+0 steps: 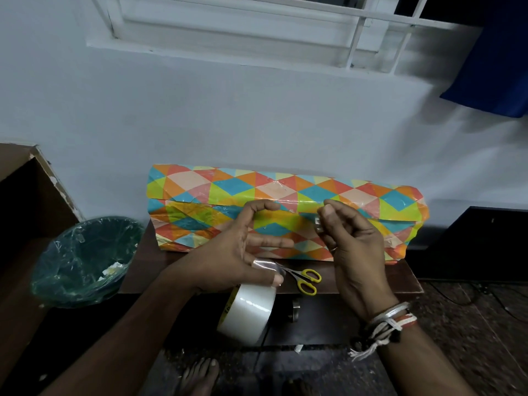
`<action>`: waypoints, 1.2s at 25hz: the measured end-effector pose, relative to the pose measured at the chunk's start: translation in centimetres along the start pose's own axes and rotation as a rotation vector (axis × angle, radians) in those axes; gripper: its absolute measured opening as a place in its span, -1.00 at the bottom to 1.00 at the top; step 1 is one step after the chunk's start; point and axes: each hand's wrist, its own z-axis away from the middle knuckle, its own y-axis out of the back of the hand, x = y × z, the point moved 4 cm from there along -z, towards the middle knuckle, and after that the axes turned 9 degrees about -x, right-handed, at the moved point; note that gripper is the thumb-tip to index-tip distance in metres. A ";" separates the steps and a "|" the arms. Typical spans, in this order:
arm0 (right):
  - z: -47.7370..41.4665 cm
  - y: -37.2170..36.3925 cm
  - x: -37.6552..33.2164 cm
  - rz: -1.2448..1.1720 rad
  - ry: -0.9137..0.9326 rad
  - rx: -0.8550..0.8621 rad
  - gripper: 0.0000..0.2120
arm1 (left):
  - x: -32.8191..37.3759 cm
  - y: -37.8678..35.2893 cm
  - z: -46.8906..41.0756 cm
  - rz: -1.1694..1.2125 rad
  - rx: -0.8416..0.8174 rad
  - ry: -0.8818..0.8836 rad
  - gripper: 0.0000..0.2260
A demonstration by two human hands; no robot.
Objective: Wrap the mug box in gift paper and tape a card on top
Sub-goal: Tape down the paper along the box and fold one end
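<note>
White, orange, silver thread bands [389, 323] on right wrist, thin ring [333, 248], bare feet [200, 374]

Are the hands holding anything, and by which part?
The tape roll hangs from the left hand by its loose end, stuck across a lower finger. The right hand pinches a small clear piece, probably tape, between fingertips.

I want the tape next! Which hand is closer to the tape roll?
Left. The left hand is above the tape roll, thumb at its top edge. The right hand, pinching a tape piece, is farther right by the wrapped box.
</note>
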 end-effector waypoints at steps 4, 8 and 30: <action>0.6 -0.5 1.2 -0.055 -0.031 0.073 -0.73 | 0.3 0.6 -0.1 -0.007 0.048 0.003 0.09; 0.8 -0.3 2.2 -0.067 -0.039 0.148 -0.65 | -0.2 0.7 -0.1 -0.100 0.054 0.038 0.15; 0.2 7.0 0.4 -0.223 -0.061 0.388 -0.62 | 1.7 -4.3 -7.4 -0.135 -0.045 0.060 0.11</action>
